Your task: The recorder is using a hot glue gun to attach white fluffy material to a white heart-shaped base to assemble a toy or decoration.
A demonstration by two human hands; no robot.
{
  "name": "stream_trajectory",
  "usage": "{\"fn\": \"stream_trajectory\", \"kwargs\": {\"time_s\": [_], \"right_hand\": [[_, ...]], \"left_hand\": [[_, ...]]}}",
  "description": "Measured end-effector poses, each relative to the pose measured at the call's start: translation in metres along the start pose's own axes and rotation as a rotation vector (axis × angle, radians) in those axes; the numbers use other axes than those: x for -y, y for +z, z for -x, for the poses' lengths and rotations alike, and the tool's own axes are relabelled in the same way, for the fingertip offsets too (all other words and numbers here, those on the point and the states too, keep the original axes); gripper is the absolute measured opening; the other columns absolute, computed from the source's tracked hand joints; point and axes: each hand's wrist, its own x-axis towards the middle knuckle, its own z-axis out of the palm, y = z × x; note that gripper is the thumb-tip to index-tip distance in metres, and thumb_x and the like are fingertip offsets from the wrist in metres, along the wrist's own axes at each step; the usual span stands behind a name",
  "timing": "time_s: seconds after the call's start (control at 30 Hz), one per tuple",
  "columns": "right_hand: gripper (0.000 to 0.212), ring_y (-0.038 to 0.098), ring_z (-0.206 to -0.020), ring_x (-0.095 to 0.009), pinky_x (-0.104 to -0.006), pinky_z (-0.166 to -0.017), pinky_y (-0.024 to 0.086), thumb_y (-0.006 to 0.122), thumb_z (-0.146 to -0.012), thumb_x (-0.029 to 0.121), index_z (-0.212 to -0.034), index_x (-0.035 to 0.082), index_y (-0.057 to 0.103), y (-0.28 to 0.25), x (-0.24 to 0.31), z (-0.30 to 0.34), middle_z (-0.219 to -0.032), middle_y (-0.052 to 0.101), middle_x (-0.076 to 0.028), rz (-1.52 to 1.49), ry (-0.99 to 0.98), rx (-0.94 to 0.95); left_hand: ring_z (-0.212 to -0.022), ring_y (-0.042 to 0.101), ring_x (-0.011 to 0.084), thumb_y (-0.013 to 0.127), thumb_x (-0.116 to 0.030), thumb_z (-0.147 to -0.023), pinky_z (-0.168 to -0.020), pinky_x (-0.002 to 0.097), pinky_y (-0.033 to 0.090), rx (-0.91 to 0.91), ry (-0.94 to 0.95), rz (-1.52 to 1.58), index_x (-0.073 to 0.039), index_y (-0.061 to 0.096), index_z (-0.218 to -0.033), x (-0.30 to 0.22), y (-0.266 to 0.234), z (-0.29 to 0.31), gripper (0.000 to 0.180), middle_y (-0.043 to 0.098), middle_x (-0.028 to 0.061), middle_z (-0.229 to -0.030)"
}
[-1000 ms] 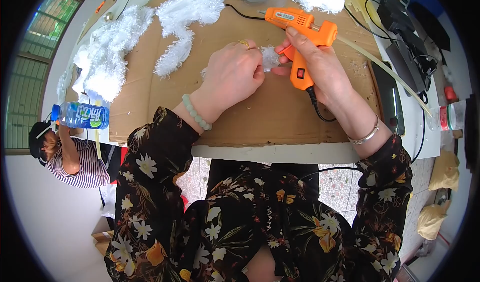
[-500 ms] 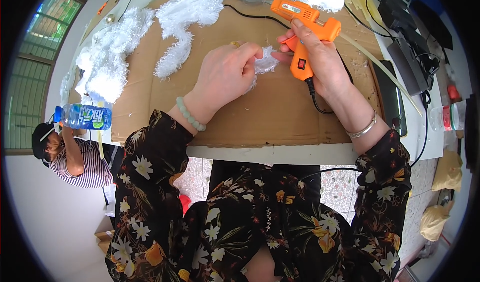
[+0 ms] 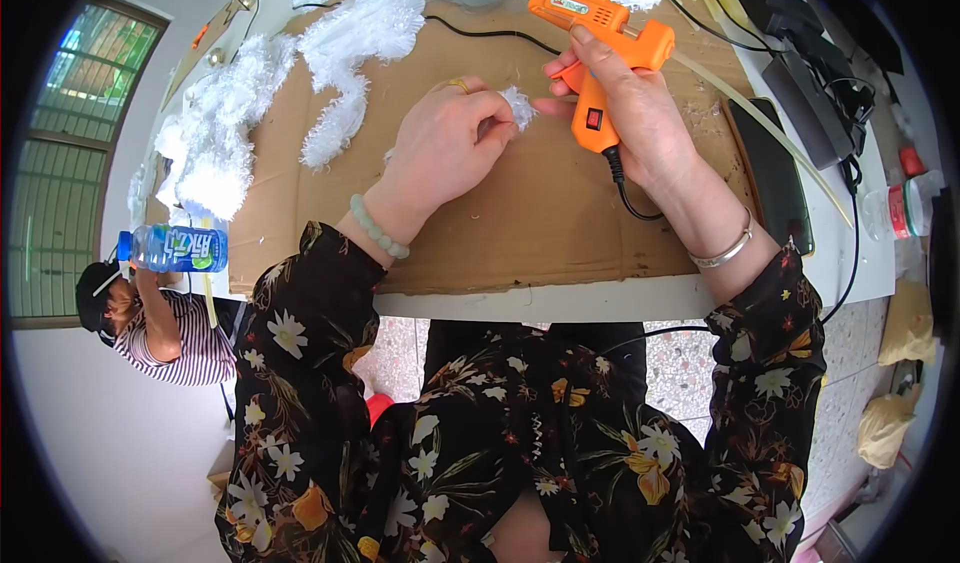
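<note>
My right hand (image 3: 645, 113) is wrapped round the handle of an orange hot glue gun (image 3: 593, 113), its nozzle pointing to the far left. A long pale glue stick (image 3: 770, 128) sticks out of the gun's back end. Left of the gun, my left hand (image 3: 450, 143) is closed, thumb and fingers pinching a small strip of fluffy white trim (image 3: 519, 108). Much of that strip is hidden by the hand. Both hands are over a brown cardboard sheet (image 3: 480, 248), and the gun's tip is apart from the strip.
Fluffy white pieces (image 3: 360, 38) lie at the far left of the cardboard. A bottle with a blue label (image 3: 180, 249) stands at the left edge. At right are a dark phone (image 3: 770, 178), black power adapters (image 3: 815, 128) and cables. Another person (image 3: 165, 328) is beyond the left side.
My left hand has turned and shifted slightly left with the trim, so less of the strip shows to its right. The right hand still holds the glue gun; the whole view has shifted a little.
</note>
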Motion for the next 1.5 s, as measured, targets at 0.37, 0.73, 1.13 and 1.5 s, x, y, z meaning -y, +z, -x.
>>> {"fn": "stream_trajectory", "kwargs": {"time_s": [0.37,0.73,1.13,1.5], "right_hand": [[0.026,0.056,-0.073,-0.012,-0.0346,-0.069,0.057,0.056,-0.09,0.029,-0.093,0.003,0.057,0.003,-0.003,0.002,-0.084,0.059,-0.006,0.05,0.072,0.023],[0.025,0.057,-0.073,-0.011,-0.0337,-0.071,0.057,0.056,-0.09,0.028,-0.093,0.003,0.058,0.016,-0.012,-0.006,-0.083,0.059,-0.004,0.103,0.152,0.057],[0.028,0.062,-0.073,-0.016,-0.033,-0.072,0.055,0.055,-0.09,0.031,-0.091,0.003,0.058,0.013,-0.009,0.002,-0.08,0.06,-0.006,0.105,0.101,0.052],[0.026,0.059,-0.074,-0.013,-0.0395,-0.076,0.056,0.055,-0.091,0.027,-0.095,0.002,0.056,0.02,-0.01,0.003,-0.087,0.061,-0.008,0.055,0.045,0.042]], "left_hand": [[-0.069,0.059,0.023,0.07,-0.01,-0.069,-0.061,0.0346,0.046,0.065,-0.234,0.1,-0.008,0.05,-0.087,0.003,0.0,-0.004,0.027,0.06,0.0061,-0.075],[-0.072,0.059,0.0153,0.066,-0.007,-0.075,-0.067,0.0283,0.047,0.132,-0.344,0.452,-0.004,0.055,-0.091,0.029,-0.002,-0.002,0.019,0.06,0.0053,-0.08],[-0.086,0.055,0.0266,0.069,-0.021,-0.074,-0.082,0.039,0.043,-0.014,0.243,-0.116,-0.005,0.06,-0.091,-0.007,-0.038,0.039,0.025,0.063,0.0061,-0.084],[-0.1,0.049,0.0249,0.069,-0.039,-0.07,-0.089,0.0447,0.037,0.07,0.285,-0.292,-0.007,0.059,-0.096,-0.017,-0.035,0.053,0.042,0.062,0.0049,-0.096]]}}
